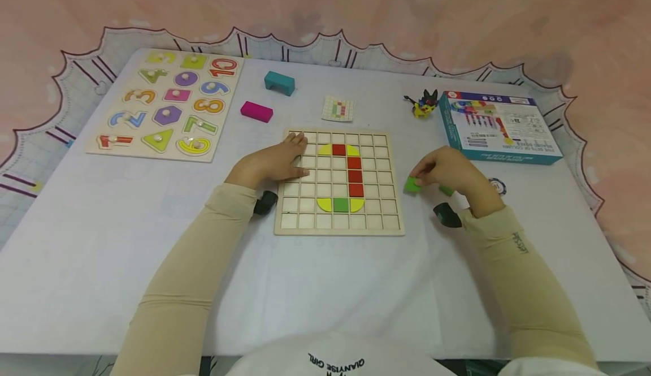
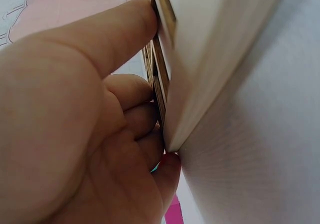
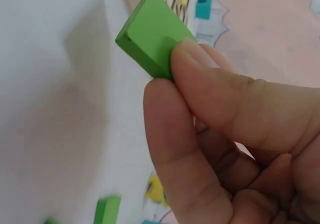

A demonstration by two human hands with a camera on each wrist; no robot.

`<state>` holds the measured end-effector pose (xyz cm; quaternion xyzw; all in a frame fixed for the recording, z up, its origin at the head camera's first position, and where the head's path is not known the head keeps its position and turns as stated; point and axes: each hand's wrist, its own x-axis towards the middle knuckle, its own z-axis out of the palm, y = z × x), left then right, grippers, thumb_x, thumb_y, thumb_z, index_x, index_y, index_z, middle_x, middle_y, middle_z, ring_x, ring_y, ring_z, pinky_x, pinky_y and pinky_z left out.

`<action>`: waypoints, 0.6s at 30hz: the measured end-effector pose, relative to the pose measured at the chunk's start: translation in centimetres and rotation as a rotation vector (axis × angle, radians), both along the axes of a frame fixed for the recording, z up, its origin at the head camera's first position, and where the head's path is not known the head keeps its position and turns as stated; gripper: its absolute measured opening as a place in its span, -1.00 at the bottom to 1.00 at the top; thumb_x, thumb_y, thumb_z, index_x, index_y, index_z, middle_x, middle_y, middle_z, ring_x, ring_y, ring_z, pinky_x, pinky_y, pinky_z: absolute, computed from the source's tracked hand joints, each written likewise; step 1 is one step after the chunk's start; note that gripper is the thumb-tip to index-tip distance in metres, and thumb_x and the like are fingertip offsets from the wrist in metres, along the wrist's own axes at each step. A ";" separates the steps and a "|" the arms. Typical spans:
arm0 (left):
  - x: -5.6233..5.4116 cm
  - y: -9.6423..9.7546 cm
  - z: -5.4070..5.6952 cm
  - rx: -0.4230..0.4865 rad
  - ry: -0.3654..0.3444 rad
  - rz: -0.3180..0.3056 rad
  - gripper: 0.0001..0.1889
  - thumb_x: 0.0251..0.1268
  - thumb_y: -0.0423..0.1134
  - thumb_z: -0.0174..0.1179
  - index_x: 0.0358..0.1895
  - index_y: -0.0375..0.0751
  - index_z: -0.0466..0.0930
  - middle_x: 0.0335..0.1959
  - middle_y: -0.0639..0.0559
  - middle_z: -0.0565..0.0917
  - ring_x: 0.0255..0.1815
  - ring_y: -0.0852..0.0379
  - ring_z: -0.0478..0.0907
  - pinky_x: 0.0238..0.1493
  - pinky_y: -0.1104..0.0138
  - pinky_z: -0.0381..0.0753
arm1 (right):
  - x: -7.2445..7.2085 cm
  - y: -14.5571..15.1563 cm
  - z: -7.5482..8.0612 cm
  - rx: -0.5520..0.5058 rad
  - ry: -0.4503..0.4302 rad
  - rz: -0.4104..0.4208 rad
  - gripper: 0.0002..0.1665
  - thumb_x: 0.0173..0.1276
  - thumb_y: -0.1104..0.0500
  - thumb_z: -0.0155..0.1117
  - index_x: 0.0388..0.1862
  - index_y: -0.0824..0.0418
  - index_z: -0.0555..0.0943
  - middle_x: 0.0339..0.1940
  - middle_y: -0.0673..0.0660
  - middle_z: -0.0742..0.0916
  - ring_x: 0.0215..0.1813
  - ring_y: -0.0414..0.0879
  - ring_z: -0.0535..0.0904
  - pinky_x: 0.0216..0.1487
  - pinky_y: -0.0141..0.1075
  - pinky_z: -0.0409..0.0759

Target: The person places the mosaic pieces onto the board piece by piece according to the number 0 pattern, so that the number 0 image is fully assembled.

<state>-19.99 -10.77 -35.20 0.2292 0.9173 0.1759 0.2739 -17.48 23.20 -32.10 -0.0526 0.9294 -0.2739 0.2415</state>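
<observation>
A wooden grid board (image 1: pixel 376 232) lies on the table, with a column of red tiles (image 1: pixel 355 176), yellow quarter-round tiles at the corners and a green tile (image 1: pixel 340 204) at the bottom. My left hand (image 1: pixel 272 162) rests on the board's left side, fingers stretched forward and thumb over the cells. Beyond the board's right edge, my right hand (image 1: pixel 447 171) pinches a green square tile (image 3: pixel 152 36) between thumb and finger, close to its lower corner. Another green tile (image 1: pixel 446 190) lies under that hand, and the right wrist view shows a green tile (image 3: pixel 107 210) on the cloth.
Behind the board stands a small pattern card (image 1: pixel 338 109). A number puzzle board (image 1: pixel 163 104) lies left, near teal (image 1: pixel 280 82) and magenta (image 1: pixel 256 111) blocks. At right are a small toy figure (image 1: pixel 425 104), a game box (image 1: pixel 500 127) and a round chip (image 1: pixel 498 186).
</observation>
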 end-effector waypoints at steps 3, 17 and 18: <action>-0.1 0.0 -0.1 -0.001 -0.001 -0.003 -0.17 0.34 -0.06 0.03 0.44 -0.36 -0.26 0.49 -0.19 -0.28 0.49 -0.09 -0.45 0.46 0.08 -0.27 | -0.4 -1.2 0.1 -0.041 0.001 0.012 -0.78 0.14 0.26 0.33 -0.21 0.30 0.69 -0.27 0.14 0.71 -0.20 -0.03 0.50 -0.17 -0.25 0.43; -0.2 0.1 -0.2 -0.002 -0.002 -0.001 -0.17 0.34 -0.04 0.02 0.44 -0.37 -0.26 0.49 -0.20 -0.29 0.49 -0.10 -0.44 0.46 0.08 -0.27 | -1.5 -8.7 -0.3 -0.171 0.016 0.134 -0.86 0.10 0.33 0.35 -0.31 0.29 0.71 -0.33 0.11 0.70 -0.25 -0.07 0.51 -0.17 -0.28 0.48; -0.2 0.1 -0.2 -0.002 0.000 0.000 -0.17 0.35 -0.04 0.02 0.44 -0.37 -0.26 0.49 -0.21 -0.28 0.49 -0.10 -0.44 0.46 0.08 -0.27 | -1.6 -9.5 -0.4 -0.177 0.012 0.141 -0.87 0.10 0.34 0.36 -0.32 0.28 0.71 -0.34 0.10 0.70 -0.26 -0.08 0.52 -0.17 -0.29 0.49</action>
